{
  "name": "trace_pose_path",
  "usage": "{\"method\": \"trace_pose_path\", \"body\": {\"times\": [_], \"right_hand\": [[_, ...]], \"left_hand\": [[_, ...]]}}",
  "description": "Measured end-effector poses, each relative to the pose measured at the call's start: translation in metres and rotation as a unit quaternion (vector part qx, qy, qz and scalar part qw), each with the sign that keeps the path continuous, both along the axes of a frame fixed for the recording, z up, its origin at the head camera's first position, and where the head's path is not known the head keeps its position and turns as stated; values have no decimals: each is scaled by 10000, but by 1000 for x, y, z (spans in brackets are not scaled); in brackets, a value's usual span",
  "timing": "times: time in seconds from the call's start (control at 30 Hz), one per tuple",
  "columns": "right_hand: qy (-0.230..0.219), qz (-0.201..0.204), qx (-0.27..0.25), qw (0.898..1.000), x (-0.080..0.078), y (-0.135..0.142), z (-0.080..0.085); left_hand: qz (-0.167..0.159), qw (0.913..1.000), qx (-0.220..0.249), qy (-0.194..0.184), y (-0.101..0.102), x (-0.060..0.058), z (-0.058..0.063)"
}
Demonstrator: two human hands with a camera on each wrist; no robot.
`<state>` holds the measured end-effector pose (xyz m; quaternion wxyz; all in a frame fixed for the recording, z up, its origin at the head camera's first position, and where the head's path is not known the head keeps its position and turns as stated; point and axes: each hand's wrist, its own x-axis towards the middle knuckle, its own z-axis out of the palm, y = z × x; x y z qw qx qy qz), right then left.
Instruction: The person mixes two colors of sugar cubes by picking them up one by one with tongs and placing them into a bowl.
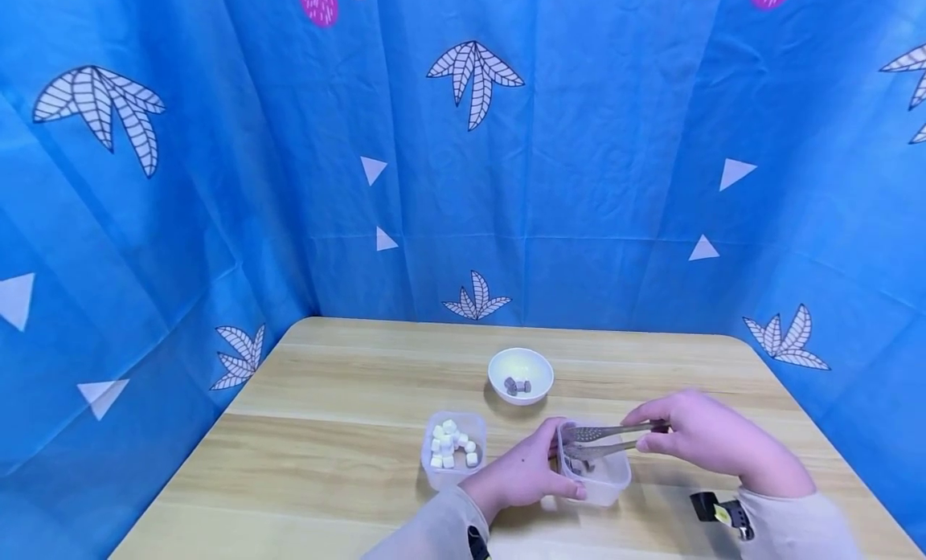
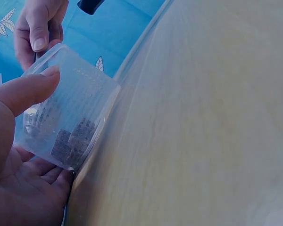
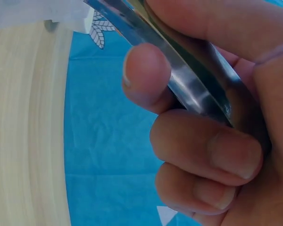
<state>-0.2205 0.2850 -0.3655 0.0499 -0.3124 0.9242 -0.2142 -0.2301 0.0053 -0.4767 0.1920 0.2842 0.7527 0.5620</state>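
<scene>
Gripping metal tongs (image 1: 596,434), right hand (image 1: 698,438) holds them inside clear container (image 1: 604,494) of brown cubes (image 2: 82,132), lower right of frame; left hand (image 1: 524,472) clasps container's side; white bowl (image 1: 522,365) sits lower center.

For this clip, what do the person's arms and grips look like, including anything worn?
Both arms wear plain, pale beige-grey long sleeves. A black strap shows at the left wrist; at the right, a black band carries a small yellow-green patch. The left grip and right grip are ungloved.
</scene>
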Motion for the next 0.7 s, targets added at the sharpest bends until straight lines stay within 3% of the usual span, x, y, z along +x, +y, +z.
{"method": "trace_pose_path", "body": {"times": [0.43, 0.7], "right_hand": [[48, 104, 95, 9999, -1, -5, -5], [105, -155, 295, 9994, 1, -5, -1]], "left_hand": [[135, 9997, -179, -52, -1, 2, 1], [-17, 10000, -4, -57, 0, 2, 4]]}}
